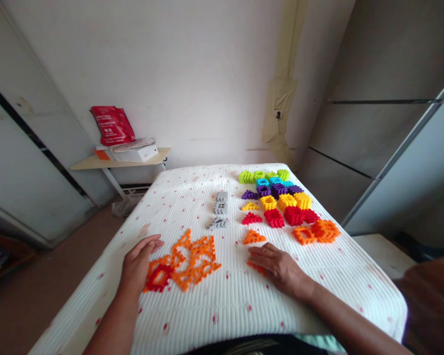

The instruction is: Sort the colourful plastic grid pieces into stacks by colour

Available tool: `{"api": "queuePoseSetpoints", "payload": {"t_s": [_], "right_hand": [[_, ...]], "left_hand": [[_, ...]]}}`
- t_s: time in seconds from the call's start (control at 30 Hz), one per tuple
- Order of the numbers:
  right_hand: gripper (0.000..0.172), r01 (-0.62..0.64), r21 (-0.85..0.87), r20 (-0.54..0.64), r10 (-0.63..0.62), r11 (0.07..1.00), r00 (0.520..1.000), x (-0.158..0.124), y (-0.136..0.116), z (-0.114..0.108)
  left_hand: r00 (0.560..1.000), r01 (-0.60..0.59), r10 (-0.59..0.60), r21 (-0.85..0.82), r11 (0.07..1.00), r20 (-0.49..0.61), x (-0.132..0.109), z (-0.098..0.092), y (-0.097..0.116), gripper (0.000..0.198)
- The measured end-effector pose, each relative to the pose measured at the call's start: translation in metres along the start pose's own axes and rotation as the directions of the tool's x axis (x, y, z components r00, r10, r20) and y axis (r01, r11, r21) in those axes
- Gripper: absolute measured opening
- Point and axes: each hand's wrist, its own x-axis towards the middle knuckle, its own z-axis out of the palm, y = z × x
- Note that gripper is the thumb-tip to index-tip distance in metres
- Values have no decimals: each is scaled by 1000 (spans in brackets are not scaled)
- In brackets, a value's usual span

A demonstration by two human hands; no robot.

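My left hand (139,259) rests at the left edge of a loose group of orange building pieces (199,272), its fingers extended and apart from any grip. A red square piece (159,277) lies among them, close to that hand's palm. On the right side, my right hand (279,268) bends its fingers down over an orange interlocking block (257,267), which is partly hidden beneath them. Just beyond its fingertips is an orange triangular piece (253,237). Farther right sit an orange square block (304,235) and a stack of orange blocks (325,231).
Rows of red (274,218), yellow (268,202), purple (263,191), blue and green blocks (259,175) stand along the right of the white bed (185,197). Several grey pieces (220,208) form a column. A small table (85,163) with a red bag (113,125) stands back left.
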Motion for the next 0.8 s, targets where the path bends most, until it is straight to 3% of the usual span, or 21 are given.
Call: {"api": "queuePoseSetpoints", "payload": {"t_s": [0.13, 0.37, 0.5, 0.63, 0.8], "right_hand": [[29, -34, 36, 75, 31, 999, 997, 2, 3, -2], [22, -125, 139, 37, 121, 982, 992, -9, 10, -7], [20, -168, 204, -90, 189, 965, 978, -7, 18, -7], [19, -193, 121, -242, 218, 974, 945, 6, 34, -4], [17, -244, -3, -231, 237, 970, 944, 22, 43, -3]], "left_hand": [[1000, -6, 6, -3, 1000, 0, 0, 0, -1, 39], [1000, 8, -8, -7, 1000, -4, 0, 1, -1, 40], [1000, 8, -8, 0, 1000, -3, 0, 1, 0, 42], [1000, -9, 9, 15, 1000, -6, -2, 1, 4, 42], [1000, -13, 14, 23, 1000, -19, -3, 2, 7, 43]]}}
